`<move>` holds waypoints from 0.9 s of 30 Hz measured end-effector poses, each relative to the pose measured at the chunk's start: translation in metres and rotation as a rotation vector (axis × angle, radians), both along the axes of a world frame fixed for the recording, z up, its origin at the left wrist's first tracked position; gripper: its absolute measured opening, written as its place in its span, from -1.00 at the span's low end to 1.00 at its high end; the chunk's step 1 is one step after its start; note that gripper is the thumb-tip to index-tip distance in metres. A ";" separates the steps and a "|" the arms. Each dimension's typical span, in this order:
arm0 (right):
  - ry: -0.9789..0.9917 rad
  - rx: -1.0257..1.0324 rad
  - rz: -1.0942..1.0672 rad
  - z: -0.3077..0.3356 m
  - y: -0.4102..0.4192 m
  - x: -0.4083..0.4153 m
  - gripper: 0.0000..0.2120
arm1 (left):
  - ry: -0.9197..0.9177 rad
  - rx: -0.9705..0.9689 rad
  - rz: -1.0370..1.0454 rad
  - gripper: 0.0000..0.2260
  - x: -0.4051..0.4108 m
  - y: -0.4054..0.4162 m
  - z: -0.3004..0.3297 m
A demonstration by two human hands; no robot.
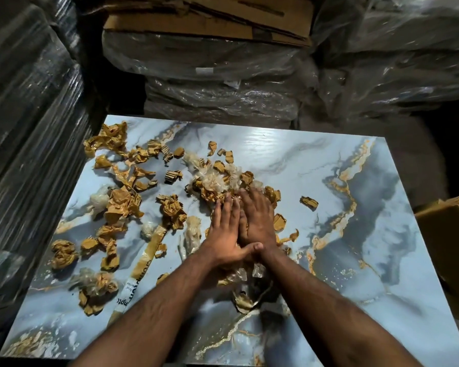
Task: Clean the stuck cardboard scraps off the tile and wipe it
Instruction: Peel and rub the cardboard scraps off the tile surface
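On the marbled blue tile [289, 160], the left hand [227, 234] and right hand [257, 218] lie flat side by side, fingers straight, pressing against the cardboard scraps [212, 189] heaped near the tile's middle (clear plastic mixed in). More scraps litter its left half.

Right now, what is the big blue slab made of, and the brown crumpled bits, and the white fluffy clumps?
The slab looks like glazed ceramic or porcelain tile: glossy, reflecting light, printed with marble-like veins. The brown bits seem to be torn cardboard and shiny packing tape; some show corrugated ridges. The white clumps look like crumpled clear plastic film, though that is less certain.
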State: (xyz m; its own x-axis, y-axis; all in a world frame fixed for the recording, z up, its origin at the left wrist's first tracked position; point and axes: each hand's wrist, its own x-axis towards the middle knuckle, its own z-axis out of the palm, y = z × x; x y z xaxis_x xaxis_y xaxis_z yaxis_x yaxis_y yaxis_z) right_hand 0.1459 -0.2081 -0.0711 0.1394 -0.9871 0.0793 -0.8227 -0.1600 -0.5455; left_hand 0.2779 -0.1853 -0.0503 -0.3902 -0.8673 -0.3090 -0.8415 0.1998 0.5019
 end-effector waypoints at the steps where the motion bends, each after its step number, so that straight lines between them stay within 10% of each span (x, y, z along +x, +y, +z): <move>1: 0.025 0.012 0.003 0.002 0.002 -0.001 -0.43 | -0.035 0.024 -0.037 0.14 0.001 -0.001 0.002; 12: 0.112 0.471 0.091 0.051 0.004 -0.009 -0.43 | -0.171 0.076 0.129 0.07 -0.005 0.006 0.018; 27: 0.185 0.076 0.027 0.091 0.036 -0.033 -0.54 | -0.164 -0.119 0.070 -0.03 0.002 0.022 0.063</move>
